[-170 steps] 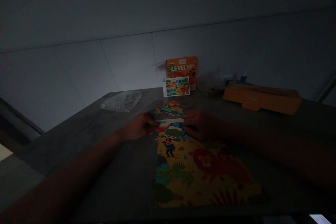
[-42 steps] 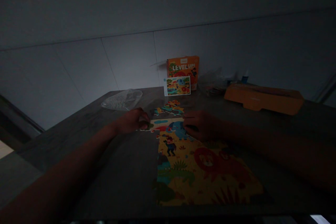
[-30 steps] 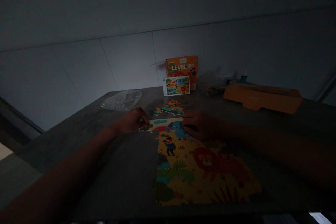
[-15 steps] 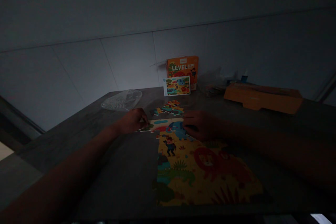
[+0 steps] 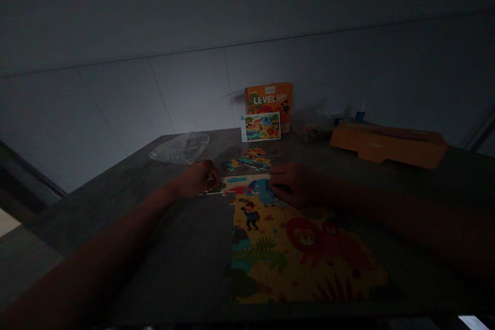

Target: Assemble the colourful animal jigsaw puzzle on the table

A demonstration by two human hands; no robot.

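Note:
A partly joined jigsaw puzzle (image 5: 266,234) lies flat on the dark table, showing lions, a crocodile, an elephant and a figure in blue. At its upper left, a row of joined pieces juts out leftward. My left hand (image 5: 201,177) is closed, with thumb and fingertips on a puzzle piece (image 5: 221,185) at the end of that row. Across from it, my right hand (image 5: 292,183) bends its fingers over the puzzle's top edge beside the elephant; its fingertips are partly hidden in the dark. Just beyond the top edge lie several loose puzzle pieces (image 5: 253,160).
Behind the loose pieces a picture card (image 5: 261,128) leans against an orange puzzle box (image 5: 270,94). A clear plastic bag (image 5: 181,147) lies at the back left. Toward the right are another plastic bag (image 5: 312,126), an orange box part (image 5: 389,145) and a small blue bottle (image 5: 360,114).
Hardly anything differs. My left fingers have shifted very slightly at the row's end; my right hand stays in place on the puzzle.

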